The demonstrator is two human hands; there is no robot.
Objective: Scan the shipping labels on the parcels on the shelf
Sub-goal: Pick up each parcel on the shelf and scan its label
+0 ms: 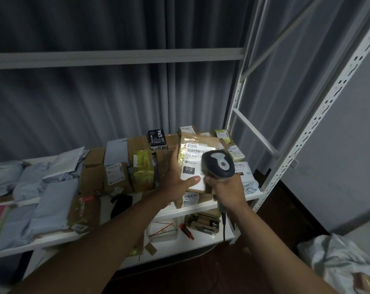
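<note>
My left hand (175, 177) holds a tan parcel (197, 141) up over the shelf, fingers behind its left edge and thumb pressed on its white shipping label (192, 164), which reads 010. My right hand (226, 187) grips the handle of a black and grey barcode scanner (219, 164). The scanner head covers the label's right part. Its cable hangs down below my wrist. Several more labelled parcels (235, 152) lie behind and under the held one.
The white shelf (201, 206) carries brown boxes (114, 175), grey mailer bags (50, 200) on the left and a black carton (157, 139) at the back. A lower shelf board holds cable ties, a cutter (187, 231) and a small box. The perforated upright (307, 132) stands at right.
</note>
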